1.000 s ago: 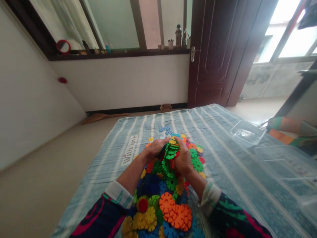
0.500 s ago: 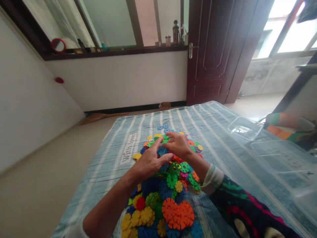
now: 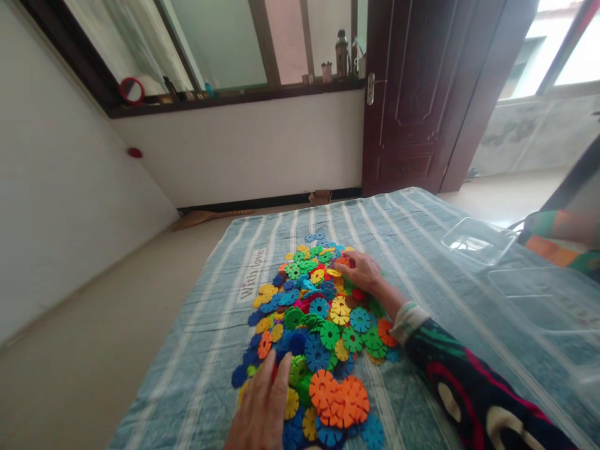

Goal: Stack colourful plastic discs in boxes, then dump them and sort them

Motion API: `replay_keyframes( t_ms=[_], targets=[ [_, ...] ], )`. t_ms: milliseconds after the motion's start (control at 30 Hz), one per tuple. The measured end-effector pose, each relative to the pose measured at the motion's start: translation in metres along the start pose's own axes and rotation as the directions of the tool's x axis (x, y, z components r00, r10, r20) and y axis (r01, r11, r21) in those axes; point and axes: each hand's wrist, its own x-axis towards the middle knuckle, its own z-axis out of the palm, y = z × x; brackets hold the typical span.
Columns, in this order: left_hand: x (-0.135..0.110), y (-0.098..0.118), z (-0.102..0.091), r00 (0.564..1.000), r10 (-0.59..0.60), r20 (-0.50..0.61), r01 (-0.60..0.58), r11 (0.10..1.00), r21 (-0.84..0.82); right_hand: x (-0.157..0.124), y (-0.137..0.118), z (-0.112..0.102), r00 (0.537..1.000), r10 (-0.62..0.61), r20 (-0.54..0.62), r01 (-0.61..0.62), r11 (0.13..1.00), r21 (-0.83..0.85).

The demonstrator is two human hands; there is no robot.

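Observation:
A long heap of plastic snowflake discs (image 3: 319,307) in blue, green, yellow, orange and red runs along the middle of the bed. My left hand (image 3: 263,403) hovers low over the near left side of the heap, its fingers stretched out and holding nothing. Its wrist is cut off by the bottom edge of the view. At the far right side of the heap, my right hand (image 3: 363,274) has its fingers curled on an orange snowflake disc (image 3: 345,261). A stack of larger orange discs (image 3: 340,400) lies at the near end, right of my left hand.
The heap lies on a striped blue bedsheet (image 3: 197,350). Two clear plastic containers, a nearer one (image 3: 529,306) and a farther one (image 3: 473,240), are on the right. Beyond the bed are a white wall (image 3: 262,147) and a brown door (image 3: 412,94).
My hands have moved apart from the far middle of the heap. The left came back toward me and the right shifted to the heap's right side. More discs show, and the view has turned slightly left.

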Motion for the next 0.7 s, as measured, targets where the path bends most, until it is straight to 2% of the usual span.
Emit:
replay_keyframes(
  t_ms=[100,233,467,600,700],
  targets=[
    [0.024,0.019,0.015,0.999,-0.01,-0.034,0.012,0.998,0.059,-0.011,-0.012,0.003,0.999,-0.037,0.024,0.035,0.998,0.059],
    [0.061,0.029,0.027,0.987,-0.086,-0.137,0.093,0.995,0.047,-0.022,-0.022,0.001,0.994,-0.079,0.077,0.064,0.982,0.176],
    [0.109,0.031,0.03,0.97,-0.171,-0.172,0.144,0.976,-0.161,-0.035,-0.038,-0.001,0.981,-0.127,0.147,0.047,0.89,0.453],
    [0.14,0.03,0.024,0.945,-0.271,-0.183,0.204,0.926,-0.318,-0.046,-0.048,-0.004,0.972,-0.068,0.225,-0.076,0.814,0.576],
    [0.16,0.03,0.016,0.923,-0.353,-0.15,0.265,0.87,-0.416,-0.053,-0.054,-0.004,0.965,-0.015,0.262,-0.177,0.699,0.693]
  ],
)
